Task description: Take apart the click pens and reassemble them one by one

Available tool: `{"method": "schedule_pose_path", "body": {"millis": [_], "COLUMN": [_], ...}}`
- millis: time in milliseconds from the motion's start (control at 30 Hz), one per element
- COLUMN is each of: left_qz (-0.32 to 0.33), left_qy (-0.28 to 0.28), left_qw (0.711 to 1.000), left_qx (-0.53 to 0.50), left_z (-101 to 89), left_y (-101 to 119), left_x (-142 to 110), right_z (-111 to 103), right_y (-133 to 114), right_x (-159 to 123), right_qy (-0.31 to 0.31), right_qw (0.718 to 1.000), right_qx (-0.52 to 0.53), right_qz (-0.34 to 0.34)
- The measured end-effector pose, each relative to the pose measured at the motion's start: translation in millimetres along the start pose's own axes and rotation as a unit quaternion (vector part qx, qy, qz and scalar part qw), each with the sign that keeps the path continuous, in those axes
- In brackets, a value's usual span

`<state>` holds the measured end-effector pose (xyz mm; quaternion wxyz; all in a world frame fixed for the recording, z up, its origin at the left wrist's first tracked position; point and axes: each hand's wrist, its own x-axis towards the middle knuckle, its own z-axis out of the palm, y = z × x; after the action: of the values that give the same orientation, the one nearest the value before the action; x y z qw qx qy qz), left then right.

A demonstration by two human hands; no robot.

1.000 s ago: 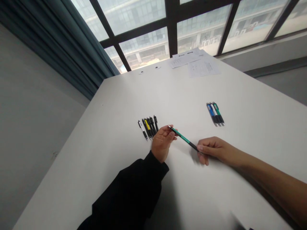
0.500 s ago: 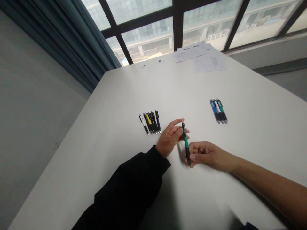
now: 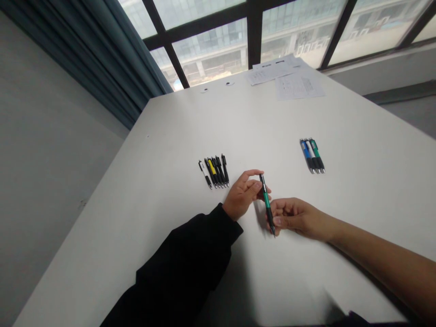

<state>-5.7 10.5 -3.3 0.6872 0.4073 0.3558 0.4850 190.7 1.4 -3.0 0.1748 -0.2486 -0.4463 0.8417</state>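
Observation:
A slim green-and-black retractable pen [image 3: 266, 203] stands nearly upright in the picture, between my two hands above the white table [image 3: 269, 122]. My right hand [image 3: 292, 218] pinches its dark lower grip. My left hand [image 3: 244, 194], in a black sleeve, lies just left of the pen, its fingertips at the upper barrel; I cannot tell whether they grip it. Left of my hands lies a row of several black, yellow and white pens [image 3: 214, 172]. Farther right lie a blue pen, a white pen and a green pen [image 3: 312, 155] side by side.
Printed papers [image 3: 295, 86] lie at the table's far end, before a large dark-framed window [image 3: 254, 41]. A teal curtain [image 3: 112, 54] hangs at the far left. The table's left edge drops to a grey floor. A dark object [image 3: 349, 318] shows at the bottom edge.
The green pen has swung from lying diagonally across the table to nearly upright in the view. My hands have closed in around it, and the view has shifted slightly.

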Motion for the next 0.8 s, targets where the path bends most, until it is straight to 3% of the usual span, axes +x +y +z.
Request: {"method": "schedule_pose_path", "body": {"millis": [200, 333, 400, 467, 600, 800], "left_qz": [0.011, 0.031, 0.037, 0.040, 0.043, 0.046], "left_qy": [0.046, 0.131, 0.172, 0.193, 0.203, 0.210], "left_qw": [0.999, 0.990, 0.982, 0.978, 0.976, 0.972], "left_qx": [0.024, 0.047, 0.063, 0.074, 0.073, 0.096], "left_z": [-1.4, -4.6, -6.1, -6.6, -5.4, -3.4], "left_y": [-1, -3, -4, -5, -5, -5], "left_x": [2, 7, 8, 9, 9, 7], "right_z": [0, 3, 6, 7, 3, -27], "right_y": [-5, -11, -13, -15, -21, -35], "right_x": [-2, -8, -11, -13, -14, -13], "right_qy": [0.027, 0.051, 0.083, 0.112, 0.141, 0.291], "right_qw": [1.000, 0.990, 0.971, 0.932, 0.818, 0.679], "right_qx": [-0.016, -0.130, -0.223, -0.345, -0.555, -0.674], "right_qz": [-0.001, 0.016, 0.026, 0.005, -0.053, 0.004]}}
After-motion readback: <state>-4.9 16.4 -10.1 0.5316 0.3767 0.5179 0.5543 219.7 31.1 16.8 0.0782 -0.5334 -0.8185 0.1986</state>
